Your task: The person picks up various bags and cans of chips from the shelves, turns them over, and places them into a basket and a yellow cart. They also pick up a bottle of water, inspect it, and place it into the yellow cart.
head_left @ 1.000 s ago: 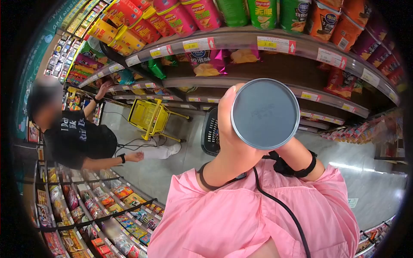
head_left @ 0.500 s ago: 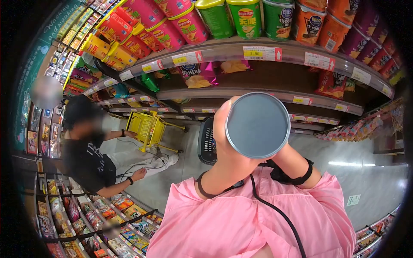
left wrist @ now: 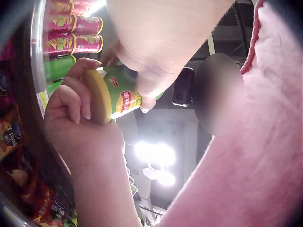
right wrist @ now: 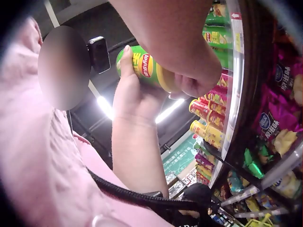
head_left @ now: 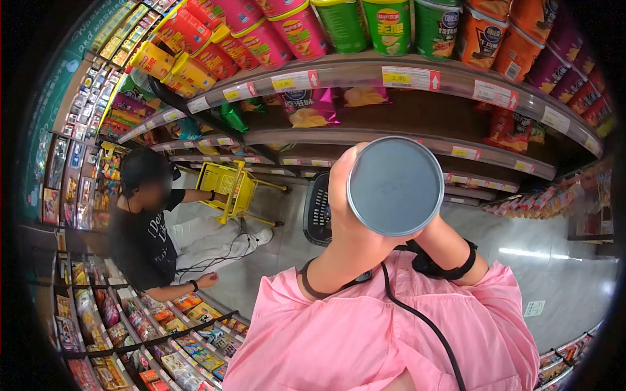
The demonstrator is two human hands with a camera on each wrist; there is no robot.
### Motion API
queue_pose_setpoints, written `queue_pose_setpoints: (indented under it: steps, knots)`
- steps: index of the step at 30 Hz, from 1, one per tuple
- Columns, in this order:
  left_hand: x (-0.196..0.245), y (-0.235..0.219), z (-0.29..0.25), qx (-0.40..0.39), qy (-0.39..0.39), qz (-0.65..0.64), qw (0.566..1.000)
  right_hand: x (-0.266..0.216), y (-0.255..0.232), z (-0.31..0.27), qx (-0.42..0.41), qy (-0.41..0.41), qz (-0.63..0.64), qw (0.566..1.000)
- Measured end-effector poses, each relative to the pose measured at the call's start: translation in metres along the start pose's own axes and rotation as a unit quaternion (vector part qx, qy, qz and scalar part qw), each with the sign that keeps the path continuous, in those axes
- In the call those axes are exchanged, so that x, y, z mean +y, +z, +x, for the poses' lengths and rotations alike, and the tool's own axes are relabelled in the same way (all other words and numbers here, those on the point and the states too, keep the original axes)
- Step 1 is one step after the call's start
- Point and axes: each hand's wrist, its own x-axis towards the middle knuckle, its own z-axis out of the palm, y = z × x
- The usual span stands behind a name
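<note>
A green Lay's potato chip can (head_left: 394, 186) is upside down in front of the pink shirt, its grey base facing up in the head view. My left hand (head_left: 349, 215) grips the green body, the thumb along the side near the base. The right hand (right wrist: 199, 85) curls its fingers at the yellow lid end, lower down. In the left wrist view the printed side of the can shows between both hands, with the right hand's fingers around the lid's edge. From above, the can hides most of the right hand.
A shelf (head_left: 287, 81) of chip cans runs across the front, with bagged chips on the tier below. On the floor are a black basket (head_left: 317, 212) and a yellow cart (head_left: 228, 189). Another person (head_left: 153, 228) is low beside the cart. Snack racks (head_left: 137, 319) stand at lower left.
The other person has lowered themselves and now has an arm toward the yellow cart instead of the shelf. The can sits slightly lower in view; both hands keep their hold.
</note>
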Motion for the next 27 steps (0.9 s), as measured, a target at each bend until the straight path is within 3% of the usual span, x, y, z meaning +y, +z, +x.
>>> queue_pose_setpoints:
  steps: [12,14,17,27]
  knots:
    - [-0.007,0.0,-0.004,0.036,0.003,-0.014,0.999,-0.003,0.014,0.003,0.038,0.02,0.078,0.996]
    - [-0.004,-0.004,-0.001,0.017,0.002,0.011,1.0,0.002,0.014,0.006,0.051,0.005,0.034,0.998]
    - [0.0,-0.007,0.001,0.005,-0.005,0.041,0.999,-0.005,0.02,0.004,0.043,0.024,0.075,0.996]
    - [-0.007,-0.004,-0.001,-0.004,-0.039,-0.006,0.999,-0.009,0.024,0.006,0.059,0.017,0.104,0.993]
